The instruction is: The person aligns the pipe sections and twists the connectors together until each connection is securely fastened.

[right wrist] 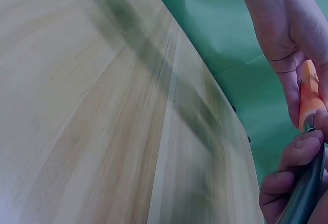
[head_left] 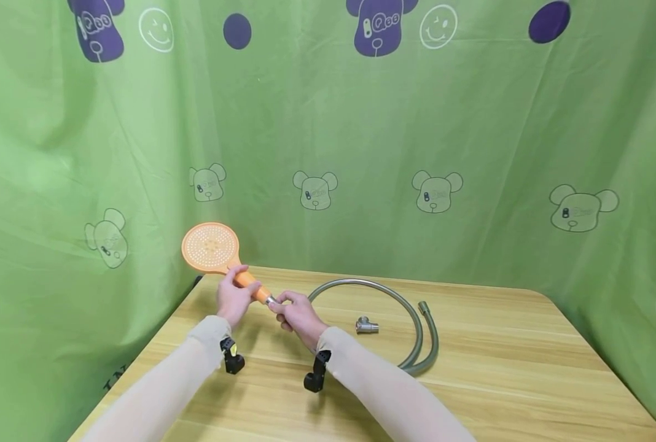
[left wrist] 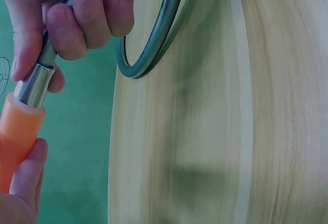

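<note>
An orange shower head (head_left: 210, 247) with a round perforated face is raised over the table's back left. My left hand (head_left: 234, 301) grips its handle (left wrist: 19, 124). At the lower end of that handle is a silver metal nut (left wrist: 36, 86), where the grey shower hose (left wrist: 47, 54) meets it. My right hand (head_left: 301, 319) holds the hose right by the nut, fingers curled round it and thumb along it. In the right wrist view the hose (right wrist: 306, 190) runs down out of the right fingers, in line with the orange handle (right wrist: 309, 93).
The rest of the hose (head_left: 418, 328) loops over the wooden table (head_left: 505, 344), its free metal end (head_left: 424, 307) on the right. Inside the loop lies a small chrome tee fitting (head_left: 367, 326). A green printed curtain (head_left: 378, 129) hangs behind the table and at both sides.
</note>
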`<action>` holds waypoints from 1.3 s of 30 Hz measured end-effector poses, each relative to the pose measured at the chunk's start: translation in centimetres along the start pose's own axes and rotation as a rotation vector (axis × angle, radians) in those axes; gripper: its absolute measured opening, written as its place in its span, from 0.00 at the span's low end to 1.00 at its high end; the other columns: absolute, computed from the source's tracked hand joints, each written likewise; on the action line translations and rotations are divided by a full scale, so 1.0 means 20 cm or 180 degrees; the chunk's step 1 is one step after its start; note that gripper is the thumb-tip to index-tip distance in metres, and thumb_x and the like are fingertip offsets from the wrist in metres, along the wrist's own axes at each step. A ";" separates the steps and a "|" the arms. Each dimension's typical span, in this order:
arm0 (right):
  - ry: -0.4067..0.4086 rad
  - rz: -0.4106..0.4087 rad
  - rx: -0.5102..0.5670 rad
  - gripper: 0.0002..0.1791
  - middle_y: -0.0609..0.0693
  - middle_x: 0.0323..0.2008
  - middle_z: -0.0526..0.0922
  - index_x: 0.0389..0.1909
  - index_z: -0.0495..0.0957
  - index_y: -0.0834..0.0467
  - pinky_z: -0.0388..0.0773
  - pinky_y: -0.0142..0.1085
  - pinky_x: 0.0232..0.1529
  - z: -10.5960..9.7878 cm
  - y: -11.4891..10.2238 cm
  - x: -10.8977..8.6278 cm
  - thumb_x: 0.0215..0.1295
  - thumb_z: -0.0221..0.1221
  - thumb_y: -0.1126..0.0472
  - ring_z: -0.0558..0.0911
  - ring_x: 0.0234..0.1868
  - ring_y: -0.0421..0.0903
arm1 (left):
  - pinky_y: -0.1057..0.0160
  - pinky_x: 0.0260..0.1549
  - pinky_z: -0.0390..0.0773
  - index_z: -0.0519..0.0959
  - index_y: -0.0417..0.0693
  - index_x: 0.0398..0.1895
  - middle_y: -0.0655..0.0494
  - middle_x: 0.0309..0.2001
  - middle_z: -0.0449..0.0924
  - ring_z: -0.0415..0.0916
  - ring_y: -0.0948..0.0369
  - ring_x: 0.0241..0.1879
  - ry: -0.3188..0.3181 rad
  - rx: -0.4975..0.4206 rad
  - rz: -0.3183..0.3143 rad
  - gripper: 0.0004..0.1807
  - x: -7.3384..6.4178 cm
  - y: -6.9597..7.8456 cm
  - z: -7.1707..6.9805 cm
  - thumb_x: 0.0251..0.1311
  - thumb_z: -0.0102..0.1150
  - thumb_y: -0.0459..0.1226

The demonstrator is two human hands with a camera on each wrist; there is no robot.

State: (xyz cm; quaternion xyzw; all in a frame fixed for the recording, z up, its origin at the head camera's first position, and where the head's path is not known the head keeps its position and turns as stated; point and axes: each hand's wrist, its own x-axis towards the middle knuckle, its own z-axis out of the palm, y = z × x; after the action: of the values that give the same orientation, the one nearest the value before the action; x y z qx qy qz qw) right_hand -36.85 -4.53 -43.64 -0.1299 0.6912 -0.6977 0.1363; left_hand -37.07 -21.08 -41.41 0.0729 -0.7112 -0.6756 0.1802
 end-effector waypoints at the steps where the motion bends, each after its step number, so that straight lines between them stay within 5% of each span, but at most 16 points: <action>1: -0.0007 0.0003 0.0008 0.09 0.48 0.20 0.73 0.35 0.76 0.62 0.63 0.27 0.18 0.00 0.00 0.00 0.66 0.64 0.61 0.67 0.18 0.38 | 0.71 0.36 0.84 0.70 0.43 0.68 0.36 0.54 0.70 0.77 0.52 0.44 -0.0008 -0.0003 0.0002 0.32 0.00 0.00 0.00 0.59 0.65 0.24; 14: -0.0015 0.0161 -0.0501 0.11 0.50 0.21 0.82 0.36 0.79 0.60 0.70 0.29 0.19 -0.01 -0.02 0.02 0.66 0.65 0.55 0.79 0.18 0.42 | 0.65 0.35 0.86 0.67 0.46 0.70 0.36 0.55 0.70 0.77 0.49 0.45 -0.0064 0.0298 0.0005 0.35 0.00 0.02 0.00 0.59 0.64 0.26; 24: -0.0291 0.0144 -0.0863 0.14 0.64 0.36 0.87 0.42 0.80 0.60 0.75 0.33 0.25 -0.06 -0.05 -0.01 0.68 0.63 0.52 0.86 0.28 0.53 | 0.67 0.35 0.85 0.67 0.46 0.69 0.39 0.58 0.71 0.78 0.51 0.45 0.0034 0.0565 -0.0053 0.34 -0.02 0.02 0.00 0.57 0.65 0.29; 28: -0.0254 0.0063 -0.1046 0.15 0.57 0.35 0.85 0.44 0.81 0.60 0.75 0.32 0.27 -0.08 -0.05 -0.03 0.69 0.62 0.52 0.84 0.31 0.51 | 0.66 0.35 0.85 0.67 0.47 0.70 0.40 0.59 0.71 0.78 0.51 0.45 0.0028 0.0626 -0.0102 0.35 -0.02 0.00 -0.01 0.57 0.64 0.29; 32: -0.0241 0.0011 -0.1150 0.14 0.49 0.36 0.83 0.46 0.81 0.58 0.80 0.39 0.35 -0.11 -0.05 -0.04 0.70 0.61 0.52 0.80 0.34 0.44 | 0.67 0.34 0.85 0.68 0.45 0.69 0.39 0.60 0.70 0.78 0.51 0.45 0.0071 0.0621 -0.0170 0.34 -0.01 -0.01 -0.02 0.56 0.64 0.29; 39: -0.0320 -0.0127 -0.1280 0.15 0.53 0.48 0.84 0.50 0.81 0.58 0.79 0.52 0.54 -0.19 -0.06 -0.08 0.71 0.60 0.52 0.81 0.52 0.60 | 0.63 0.45 0.81 0.69 0.47 0.68 0.40 0.62 0.70 0.73 0.49 0.53 0.0079 0.0780 -0.0265 0.35 -0.02 -0.02 -0.03 0.55 0.64 0.31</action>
State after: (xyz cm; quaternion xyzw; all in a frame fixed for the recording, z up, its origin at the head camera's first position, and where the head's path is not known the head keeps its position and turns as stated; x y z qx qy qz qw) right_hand -36.71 -0.45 -42.44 -0.2028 0.8061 -0.5409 0.1282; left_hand -36.57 -21.46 -41.78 0.1321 -0.7825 -0.5896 0.1505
